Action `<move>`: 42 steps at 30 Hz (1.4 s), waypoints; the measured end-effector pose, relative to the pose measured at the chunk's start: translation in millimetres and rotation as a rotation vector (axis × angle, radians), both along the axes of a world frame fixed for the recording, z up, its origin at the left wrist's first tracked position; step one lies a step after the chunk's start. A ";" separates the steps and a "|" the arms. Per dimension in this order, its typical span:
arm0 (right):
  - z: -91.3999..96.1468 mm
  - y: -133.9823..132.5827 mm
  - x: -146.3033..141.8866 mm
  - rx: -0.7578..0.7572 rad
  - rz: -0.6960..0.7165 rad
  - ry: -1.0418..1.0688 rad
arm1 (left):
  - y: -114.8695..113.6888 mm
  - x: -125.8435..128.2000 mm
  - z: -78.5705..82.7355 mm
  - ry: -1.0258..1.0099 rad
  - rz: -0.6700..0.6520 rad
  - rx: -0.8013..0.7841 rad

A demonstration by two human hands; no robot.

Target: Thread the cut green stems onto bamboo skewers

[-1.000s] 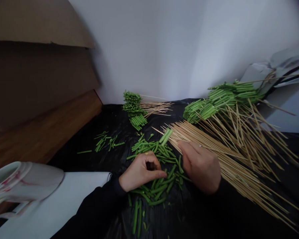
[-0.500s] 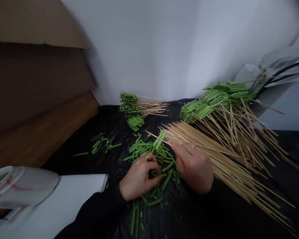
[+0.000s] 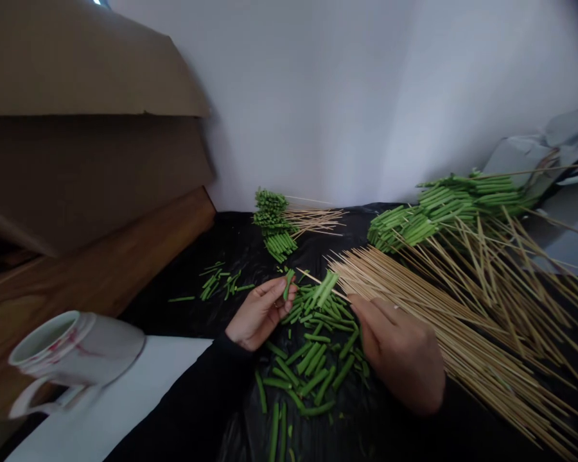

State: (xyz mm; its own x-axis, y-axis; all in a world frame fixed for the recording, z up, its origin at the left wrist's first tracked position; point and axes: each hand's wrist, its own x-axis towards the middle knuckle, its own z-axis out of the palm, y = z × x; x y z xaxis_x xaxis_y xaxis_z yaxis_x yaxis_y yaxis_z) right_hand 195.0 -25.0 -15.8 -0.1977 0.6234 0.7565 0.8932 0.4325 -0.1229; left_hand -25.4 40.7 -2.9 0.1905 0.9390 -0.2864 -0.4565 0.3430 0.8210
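Note:
Between thumb and fingers, my left hand (image 3: pixel 260 312) pinches a short cut piece of green bean (image 3: pixel 288 284), held upright just left of the skewer's tip. My right hand (image 3: pixel 402 350) is closed on a thin bamboo skewer (image 3: pixel 309 276) that points left. A few green bean pieces (image 3: pixel 327 287) are threaded side by side on it, with the bare tip sticking out past them. Below both hands, loose cut green beans (image 3: pixel 313 359) lie in a heap on black plastic sheeting (image 3: pixel 173 321). My right fingertips are mostly hidden behind the hand.
Bare bamboo skewers (image 3: pixel 428 308) lie in a broad row at right. Filled bean skewers are stacked at back centre (image 3: pixel 274 221) and back right (image 3: pixel 443 205). A white mug (image 3: pixel 96 346) stands at left on a white surface (image 3: pixel 139 378), near a cardboard box (image 3: pixel 96 154).
My left hand has lifted out of the bean heap, up and left, with a bean piece pinched in it. My right hand still holds the skewer. The view has shifted left.

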 end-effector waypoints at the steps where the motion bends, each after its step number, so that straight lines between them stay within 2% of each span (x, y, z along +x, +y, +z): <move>1: -0.7 -0.6 -0.9 0.005 0.006 -0.004 | 0.5 -0.2 0.4 -0.036 -0.003 -0.019; 6: -2.1 -3.5 -4.7 -0.014 0.025 -0.030 | 2.2 -0.8 0.9 -0.139 0.016 -0.047; 15: -4.8 -6.8 -8.5 -0.042 0.053 -0.051 | 3.3 -3.3 -0.8 -0.206 -0.006 -0.035; 28: -3.8 -6.3 -9.2 -0.029 0.037 -0.078 | 1.4 -3.8 -1.6 -0.185 -0.054 -0.004; 42: -5.1 -6.9 -9.8 -0.048 0.016 -0.076 | 1.7 -3.2 -2.3 -0.148 -0.006 -0.003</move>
